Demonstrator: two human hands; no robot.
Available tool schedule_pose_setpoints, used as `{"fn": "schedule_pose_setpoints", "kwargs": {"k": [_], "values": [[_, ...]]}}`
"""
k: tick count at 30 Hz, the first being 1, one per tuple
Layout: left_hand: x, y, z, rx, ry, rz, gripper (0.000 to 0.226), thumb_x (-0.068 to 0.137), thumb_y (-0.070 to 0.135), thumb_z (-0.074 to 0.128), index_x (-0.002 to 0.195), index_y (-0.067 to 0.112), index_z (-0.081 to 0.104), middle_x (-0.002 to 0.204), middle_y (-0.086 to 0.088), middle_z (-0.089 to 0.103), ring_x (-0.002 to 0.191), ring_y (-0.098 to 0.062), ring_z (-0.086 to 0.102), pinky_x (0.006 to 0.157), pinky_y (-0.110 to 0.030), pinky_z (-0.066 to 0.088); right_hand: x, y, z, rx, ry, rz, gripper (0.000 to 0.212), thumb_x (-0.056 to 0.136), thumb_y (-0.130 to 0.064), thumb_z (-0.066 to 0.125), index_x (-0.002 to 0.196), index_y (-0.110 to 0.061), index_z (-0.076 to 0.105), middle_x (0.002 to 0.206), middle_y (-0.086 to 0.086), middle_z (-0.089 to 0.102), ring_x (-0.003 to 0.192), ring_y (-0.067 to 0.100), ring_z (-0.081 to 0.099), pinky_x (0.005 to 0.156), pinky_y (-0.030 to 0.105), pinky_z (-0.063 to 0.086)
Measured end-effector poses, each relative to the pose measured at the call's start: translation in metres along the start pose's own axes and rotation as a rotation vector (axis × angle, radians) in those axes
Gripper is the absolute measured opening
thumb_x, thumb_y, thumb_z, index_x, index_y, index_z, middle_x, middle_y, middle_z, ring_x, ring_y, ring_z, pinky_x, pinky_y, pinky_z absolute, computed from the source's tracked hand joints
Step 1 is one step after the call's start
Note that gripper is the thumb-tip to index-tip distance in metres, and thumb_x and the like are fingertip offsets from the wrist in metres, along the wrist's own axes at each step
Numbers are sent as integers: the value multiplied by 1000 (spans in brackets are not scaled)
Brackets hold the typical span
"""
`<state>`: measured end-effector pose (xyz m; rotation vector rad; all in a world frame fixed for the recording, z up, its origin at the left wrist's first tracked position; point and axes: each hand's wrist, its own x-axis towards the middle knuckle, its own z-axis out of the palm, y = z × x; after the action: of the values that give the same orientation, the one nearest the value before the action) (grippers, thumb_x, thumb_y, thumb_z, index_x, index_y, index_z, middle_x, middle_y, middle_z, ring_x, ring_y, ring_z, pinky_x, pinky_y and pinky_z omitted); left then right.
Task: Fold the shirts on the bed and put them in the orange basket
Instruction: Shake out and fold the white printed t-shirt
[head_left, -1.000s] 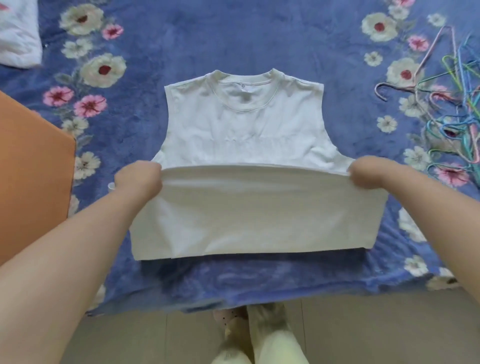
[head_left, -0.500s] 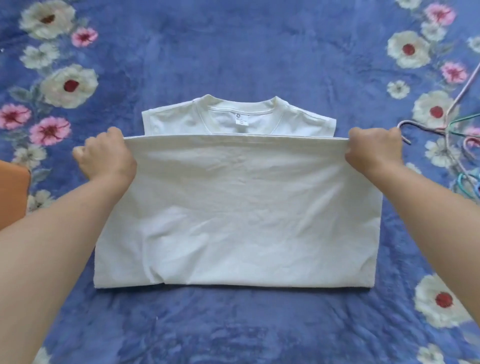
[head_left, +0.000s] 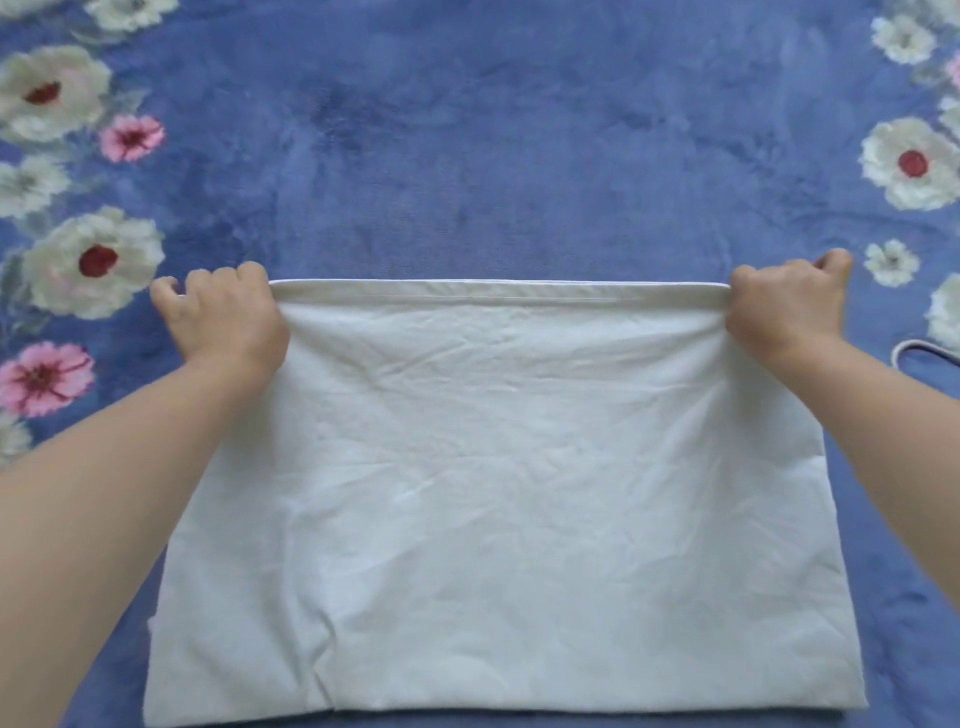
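Observation:
A white shirt (head_left: 498, 499) lies folded in half on the blue floral bedspread (head_left: 493, 156). Its hem edge runs straight across at the far side and hides the collar and shoulders beneath. My left hand (head_left: 228, 317) grips the far left corner of that hem with curled fingers. The far right corner is held the same way by my right hand (head_left: 784, 306). The orange basket is out of view.
A white loop of a clothes hanger (head_left: 919, 356) pokes in at the right edge, just right of my right forearm. Flower prints line both sides of the bedspread.
Both hands carried the shirt's hem farther away from me, over the collar, which now is covered. The view moved closer, and the orange basket and most hangers left the frame.

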<state>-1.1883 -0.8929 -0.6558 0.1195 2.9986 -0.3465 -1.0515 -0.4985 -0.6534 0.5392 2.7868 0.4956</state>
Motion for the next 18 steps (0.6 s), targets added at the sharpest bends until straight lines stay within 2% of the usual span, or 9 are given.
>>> {"fn": "schedule_pose_setpoints", "kwargs": {"k": [3,7,9,11,13,14,16,18], "values": [[11,4,8,15,-20,18,27,79,-6,40,102,0,53,103,-23,59,105,-36,48,101,-39,21,13,-5,7,-27,-62,38,20,77,4,45,85,-3,61,79,21,64,89,32,53,84,38,10],[18,10,22,76,-68,13,28,79,-4,43,105,0,52,106,-23,58,107,-36,48,106,-42,19,21,-16,24,-26,-117,127,22,81,3,42,95,-1,58,93,22,63,103,34,47,106,37,7],[16,13,26,8,-25,-15,32,79,-6,44,110,-3,49,113,-27,52,113,-39,43,110,-50,14,21,-23,27,63,-100,211,27,83,4,40,106,3,52,109,27,55,113,37,42,112,49,6],[10,17,31,-112,37,-2,39,82,-6,41,121,-4,43,128,-27,41,127,-38,30,111,-57,5,19,-30,30,184,-58,278,34,84,4,37,117,6,45,124,29,43,124,38,33,111,57,2],[-4,24,36,-240,118,100,43,88,2,39,131,-3,40,143,-24,31,138,-39,19,109,-59,0,11,-39,34,314,29,253,40,86,-2,37,126,5,40,140,25,32,135,37,22,110,58,0],[-14,29,38,-286,151,188,45,89,8,38,132,-3,41,144,-25,31,138,-41,19,108,-60,3,3,-45,36,371,83,195,44,88,-8,37,130,4,39,146,24,28,139,37,18,110,58,1],[-38,45,43,-323,170,416,48,87,19,38,128,-5,46,139,-28,40,132,-47,31,103,-64,14,-20,-59,41,444,167,16,51,88,-21,35,132,3,43,146,24,30,137,43,23,108,60,6],[-61,64,51,-284,163,609,53,86,28,36,126,-4,48,134,-28,46,127,-46,36,103,-60,20,-45,-76,46,445,180,-155,57,87,-30,32,133,0,45,144,24,34,133,45,30,105,62,13]]}}
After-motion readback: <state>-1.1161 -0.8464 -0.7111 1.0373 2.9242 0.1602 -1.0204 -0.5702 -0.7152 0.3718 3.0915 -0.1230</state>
